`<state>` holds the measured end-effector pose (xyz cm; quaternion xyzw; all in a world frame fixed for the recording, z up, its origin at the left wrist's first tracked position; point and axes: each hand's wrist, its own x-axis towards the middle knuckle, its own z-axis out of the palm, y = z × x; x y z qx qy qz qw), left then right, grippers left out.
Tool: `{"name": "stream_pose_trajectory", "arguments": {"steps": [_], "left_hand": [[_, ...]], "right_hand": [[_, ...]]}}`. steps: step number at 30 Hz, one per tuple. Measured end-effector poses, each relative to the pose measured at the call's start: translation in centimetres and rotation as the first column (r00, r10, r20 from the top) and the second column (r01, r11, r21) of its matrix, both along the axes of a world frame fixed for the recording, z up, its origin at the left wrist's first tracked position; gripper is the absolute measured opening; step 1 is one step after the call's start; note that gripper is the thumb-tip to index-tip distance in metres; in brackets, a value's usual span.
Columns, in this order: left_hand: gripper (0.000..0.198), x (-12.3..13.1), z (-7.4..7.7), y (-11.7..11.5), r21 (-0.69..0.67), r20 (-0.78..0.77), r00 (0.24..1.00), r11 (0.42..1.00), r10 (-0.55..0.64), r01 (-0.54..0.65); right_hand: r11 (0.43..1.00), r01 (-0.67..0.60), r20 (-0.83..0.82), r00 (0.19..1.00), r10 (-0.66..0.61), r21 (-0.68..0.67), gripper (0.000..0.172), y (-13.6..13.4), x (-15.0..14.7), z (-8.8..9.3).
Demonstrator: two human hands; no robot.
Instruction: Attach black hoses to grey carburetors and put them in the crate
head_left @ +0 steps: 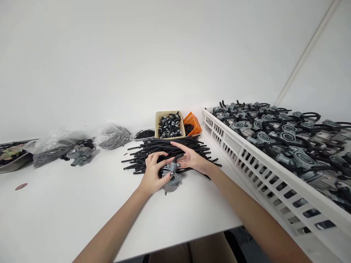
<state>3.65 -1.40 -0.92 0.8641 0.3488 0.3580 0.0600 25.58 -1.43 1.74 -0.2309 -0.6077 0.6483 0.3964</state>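
Note:
A grey metal carburetor (171, 185) is at the front edge of a pile of black rubber hoses (142, 155). My left hand (153, 174) grips it from the left, thumb across the front and fingers over the top. From the right, my right hand (194, 160) closes thumb and fingers around its upper part, by a short bent black rubber tube (178, 157). The right index finger points out over the hoses. The fingertips behind the carburetor are partly hidden.
Behind the hoses stand a cream bin (157, 126) of small black-and-metal parts and a tilted orange basket (195, 124). A white crate (246, 153) full of carburetors lines the right side. Plastic bags (112, 136) of small parts and another carburetor (80, 155) lie left.

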Motion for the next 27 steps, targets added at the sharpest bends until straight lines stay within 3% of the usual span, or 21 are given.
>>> {"name": "stream_pose_trajectory", "arguments": {"steps": [6, 15, 19, 22, 27], "left_hand": [[0.032, 0.1, 0.2, -0.1, -0.012, 0.014, 1.0, 1.0, -0.004, 0.004], [0.035, 0.0, 0.1, 0.0, -0.001, 0.0, 1.0, 1.0, -0.001, 0.001], [0.033, 0.0, 0.1, 0.0, -0.006, 0.008, 1.0, 1.0, -0.008, 0.008], [0.032, 0.1, 0.2, -0.1, -0.019, 0.017, 1.0, 1.0, -0.016, 0.016], [0.031, 0.0, 0.1, -0.1, -0.013, 0.021, 1.0, 1.0, -0.014, 0.014]], "right_hand": [[1.0, -0.005, -0.049, 0.999, 0.005, -0.015, 0.082, 0.2, 0.7, -0.2], [0.999, 0.038, -0.01, 0.999, -0.038, 0.032, 0.092, 0.1, -0.8, -0.6], [1.0, -0.01, -0.048, 0.999, 0.01, -0.018, 0.085, 0.1, -0.2, -0.4], [1.0, 0.024, -0.049, 0.999, -0.024, -0.014, 0.079, 0.3, 0.2, -0.5], [0.999, 0.026, -0.035, 0.999, -0.025, 0.026, 0.087, 0.2, -0.2, -0.5]]}}
